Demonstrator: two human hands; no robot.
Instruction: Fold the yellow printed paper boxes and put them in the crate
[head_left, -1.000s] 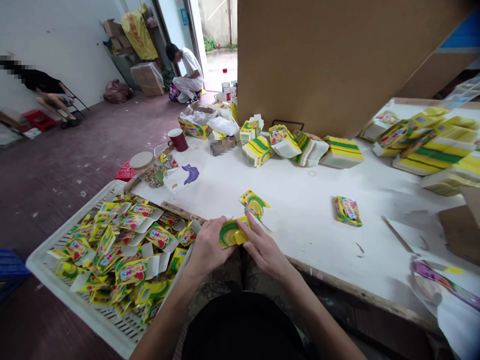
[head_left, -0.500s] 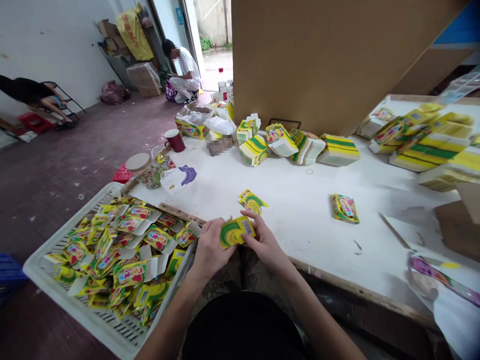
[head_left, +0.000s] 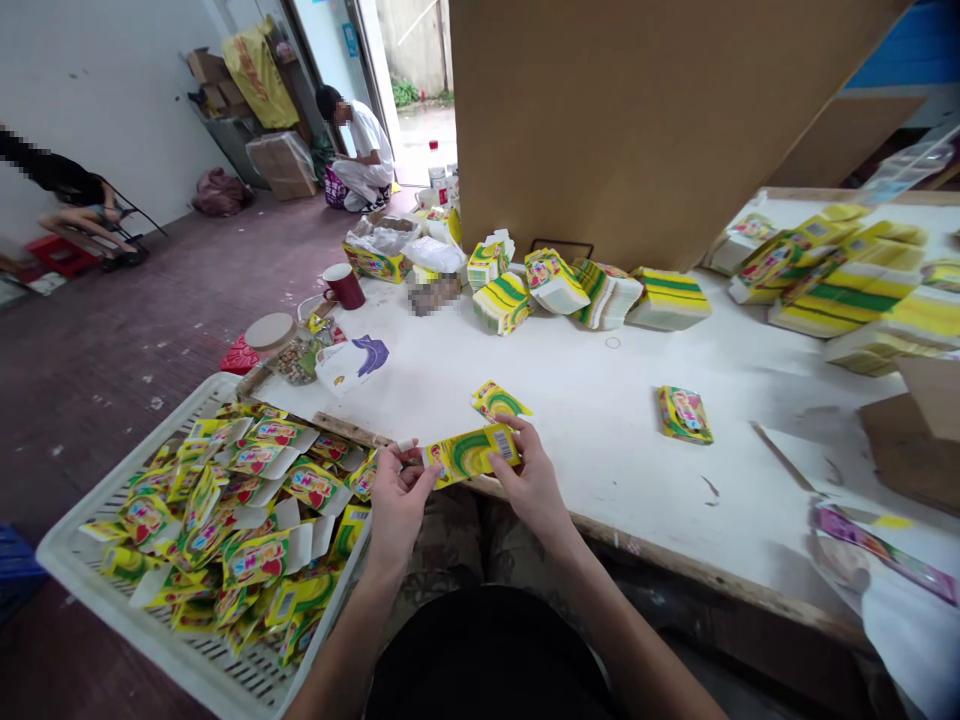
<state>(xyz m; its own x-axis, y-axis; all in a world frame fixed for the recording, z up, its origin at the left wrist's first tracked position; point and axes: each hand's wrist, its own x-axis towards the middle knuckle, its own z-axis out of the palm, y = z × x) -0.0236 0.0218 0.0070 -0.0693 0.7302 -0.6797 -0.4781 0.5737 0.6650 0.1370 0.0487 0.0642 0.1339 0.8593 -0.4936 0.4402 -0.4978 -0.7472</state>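
Both my hands hold one small yellow-and-green carton (head_left: 471, 453) at the near edge of the white table (head_left: 600, 400). My left hand (head_left: 395, 497) pinches its left end and my right hand (head_left: 529, 478) grips its right end by the barcode. Just behind it a flat yellow-green carton blank (head_left: 499, 401) lies on the table. A white slotted crate (head_left: 112, 500) at my left is filled with several folded cartons (head_left: 247, 500) of the same print.
A closed carton (head_left: 684, 413) lies alone to the right. Stacks of flat blanks (head_left: 592, 290) line the back under a big cardboard sheet (head_left: 637, 120), more stacks (head_left: 855, 290) at far right. A red mug (head_left: 346, 284) stands at the left. Two people sit in the background.
The carton has been raised a little and stretched out lengthwise between my hands. My left hand has slid from cupping its side to pinching its left end.
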